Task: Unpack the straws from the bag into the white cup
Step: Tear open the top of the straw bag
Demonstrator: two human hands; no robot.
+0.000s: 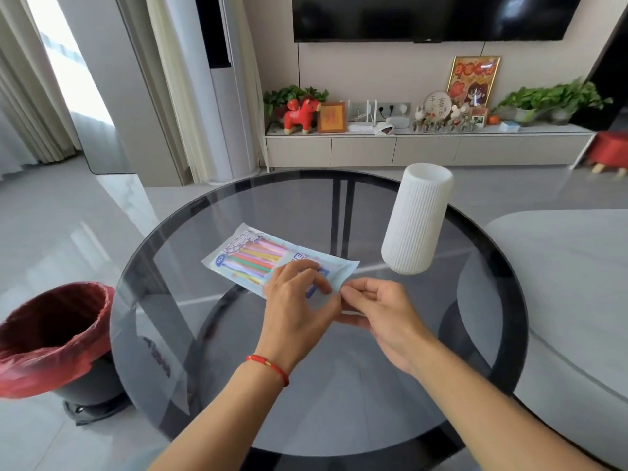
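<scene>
So both hands, left (299,300) and right (380,311), have fingers pinching the crinkly plastic bag (272,263) on the round glass table (475,334), ribbed white cup (416,220) nearby.

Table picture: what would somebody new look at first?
Probably the two hands, left hand and right hand, pinching the near end of the bag of colourful straws in the middle of the round glass table. Next, the tall white cup standing right of the bag, and the red-lined bin on the floor at left.
</scene>
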